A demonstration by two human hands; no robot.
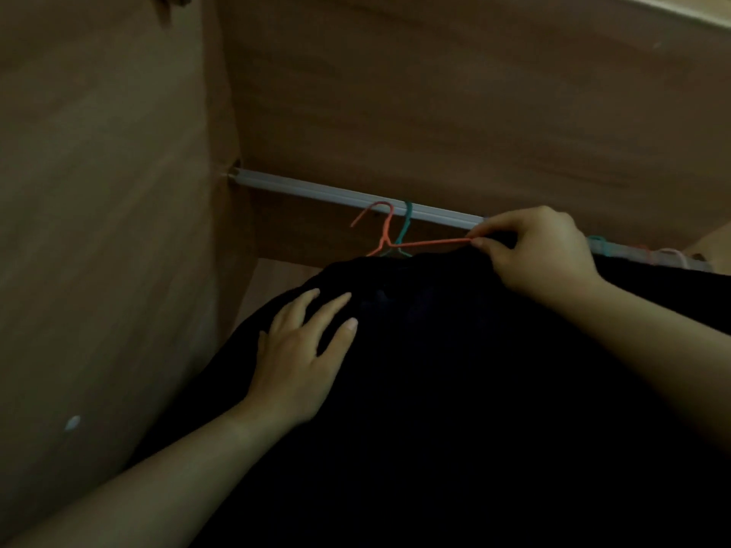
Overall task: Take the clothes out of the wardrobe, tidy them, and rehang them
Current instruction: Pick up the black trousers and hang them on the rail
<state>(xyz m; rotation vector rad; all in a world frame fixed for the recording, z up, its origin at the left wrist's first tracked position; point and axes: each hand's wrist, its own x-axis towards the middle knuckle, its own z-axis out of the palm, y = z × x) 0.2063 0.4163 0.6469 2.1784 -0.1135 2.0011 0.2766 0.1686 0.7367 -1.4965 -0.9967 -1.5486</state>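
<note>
Fingertips (478,242) of right hand (542,251) pinch orange hanger's (427,244) end below rail (316,190).

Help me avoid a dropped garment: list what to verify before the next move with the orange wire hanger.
1. Right hand pinches the thin orange wire hanger by its shoulder arm: ok.
2. Left hand rests flat on the dark fabric garment: ok.
3. Orange hook seated over the grey metal rail: cannot tell.
4. Bare rail free to the left of the hooks: ok.
5. Orange hanger clear of the teal wire hanger: not ok, their necks overlap in this view.
6. Garment square on its hanger: cannot tell, too dark.
</note>
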